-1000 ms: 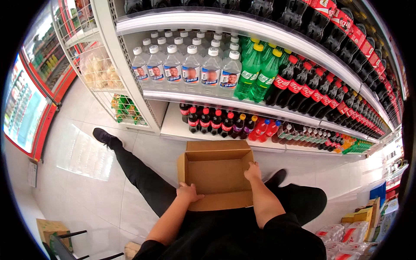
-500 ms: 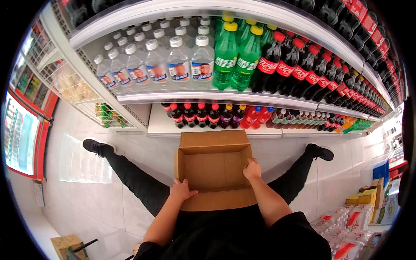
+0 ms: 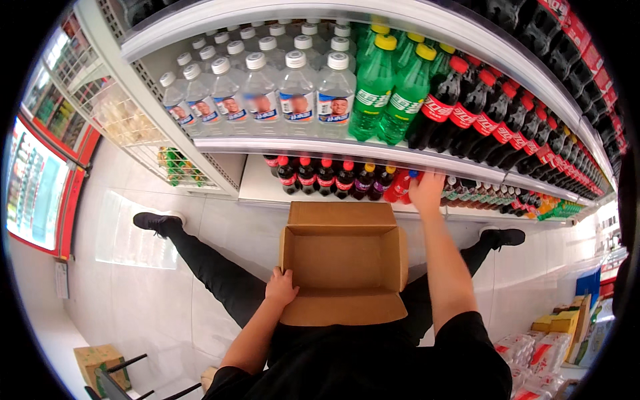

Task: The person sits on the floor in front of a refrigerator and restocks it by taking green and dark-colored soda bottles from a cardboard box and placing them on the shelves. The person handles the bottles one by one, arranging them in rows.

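An open cardboard box (image 3: 343, 263) rests between my spread legs, its flaps folded outward and its inside bare. My left hand (image 3: 282, 288) grips the box at its near left corner, fingers over the edge. My right hand (image 3: 427, 192) is stretched out to the bottom shelf, beside the red drink bottles (image 3: 398, 187) with blue caps. It covers part of that row, and its fingertips are partly hidden under the shelf edge above. Whether it holds a bottle cannot be made out.
Left of the red bottles stand small dark bottles (image 3: 325, 179) with red caps. The shelf above holds clear bottles (image 3: 295, 93), green bottles (image 3: 373, 90) and cola bottles (image 3: 437, 107). A wire rack (image 3: 120, 123) stands at left, shrink-wrapped packs (image 3: 543, 353) at lower right.
My right hand has let go of the box's right side and reached forward to the bottom shelf. My left hand stays on the box. The whole view has shifted slightly.
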